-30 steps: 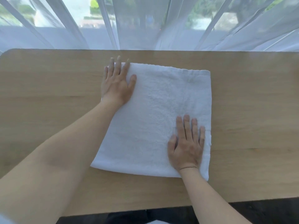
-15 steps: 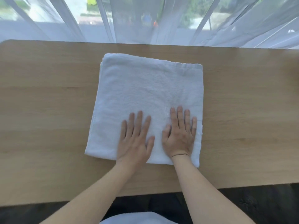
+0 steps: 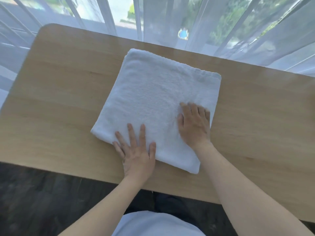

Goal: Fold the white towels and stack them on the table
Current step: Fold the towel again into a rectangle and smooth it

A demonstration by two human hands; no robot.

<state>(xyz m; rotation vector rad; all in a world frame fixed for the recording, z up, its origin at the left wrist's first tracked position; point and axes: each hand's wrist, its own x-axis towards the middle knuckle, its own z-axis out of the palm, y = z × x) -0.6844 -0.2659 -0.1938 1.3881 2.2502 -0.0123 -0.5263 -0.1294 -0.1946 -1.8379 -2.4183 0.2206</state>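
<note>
The folded white terry towel [image 3: 158, 103] is lying flat in a rough square on the light wooden table [image 3: 59, 92], near the middle of the tabletop. The left hand [image 3: 136, 150] is pressing flat, fingers straight and spread, on the towel's near edge, grasping nothing. The right hand [image 3: 194, 123] is lying palm-down on the towel's near right part, fingers extended though blurred, while sheer white curtains [image 3: 255, 28] are hanging beyond the table's far edge.

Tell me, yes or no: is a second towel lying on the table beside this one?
No: only one folded white towel lies on the wooden table, with both hands flat on it.
</note>
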